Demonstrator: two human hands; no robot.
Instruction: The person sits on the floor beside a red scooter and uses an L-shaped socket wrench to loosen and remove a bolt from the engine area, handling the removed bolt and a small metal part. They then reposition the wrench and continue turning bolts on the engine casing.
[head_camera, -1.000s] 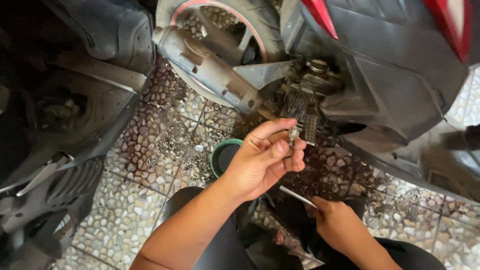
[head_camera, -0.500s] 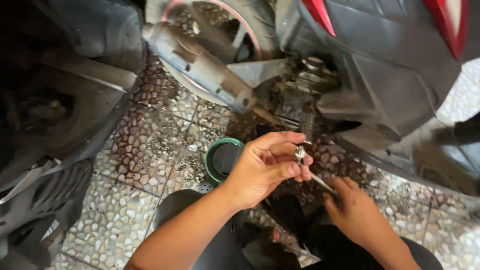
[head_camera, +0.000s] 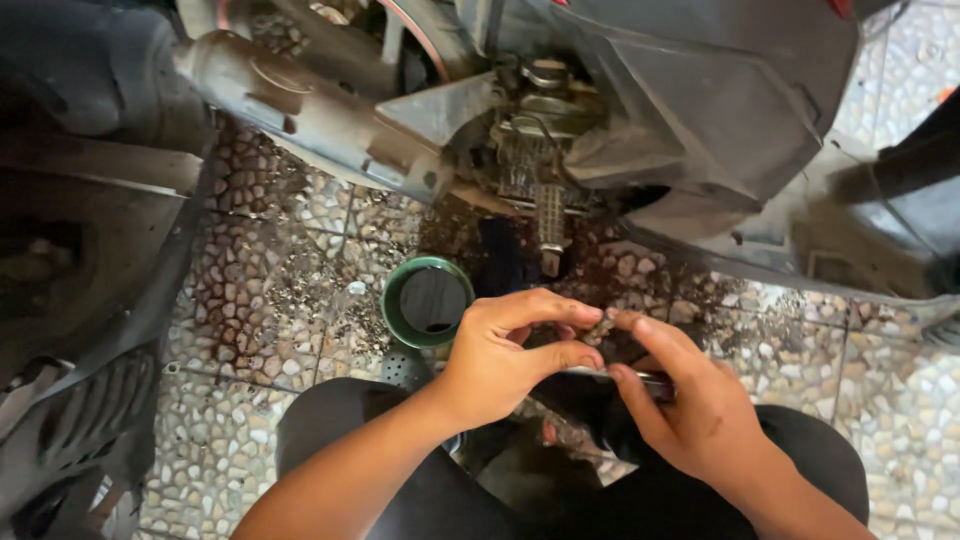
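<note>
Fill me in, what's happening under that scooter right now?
A person crouches on the pebble-patterned tiled floor beside a scooter's grimy underside. The left hand and right hand meet over the lap, pinching a small dirty metal part between their fingertips; the right hand also grips a thin metal tool. A round green cup sits on the floor just beyond the left hand, near a dark oily stain under the engine.

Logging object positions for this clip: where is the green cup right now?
In the head view, the green cup stands on the pebble-tiled floor, left of centre, just left of the left hand and below the scooter's engine.
</note>
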